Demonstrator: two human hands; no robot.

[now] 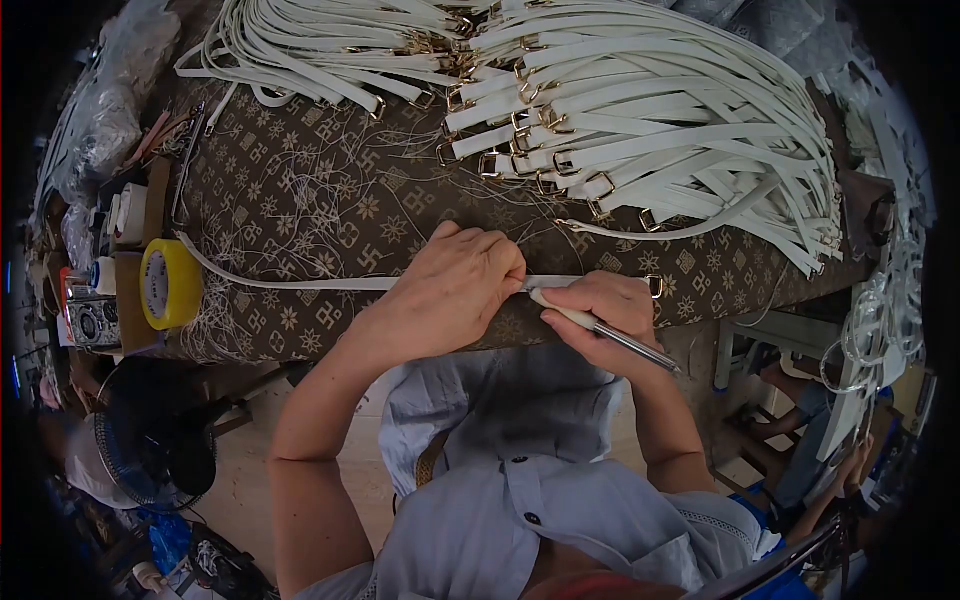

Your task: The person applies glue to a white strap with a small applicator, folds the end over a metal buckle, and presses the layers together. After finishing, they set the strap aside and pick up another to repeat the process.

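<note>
A narrow white belt (330,284) lies across the patterned cloth, its gold buckle (656,287) just past my right hand. My left hand (455,275) is closed over the belt's middle, fingers curled down on it; what the fingertips pinch is hidden. In my right hand (610,305) is a pen-like tool (625,345) with a pale grip and a silver barrel. Its tip points left at the belt, close to my left fingertips. The right hand also rests against the belt near the buckle end.
Many white belts with gold buckles (680,130) are heaped at the back. Loose threads (310,180) litter the brown cloth (400,205). Yellow tape (171,285) and small boxes (129,290) stand at left. Below are a fan (155,435) and, at right, another person's arm (835,490).
</note>
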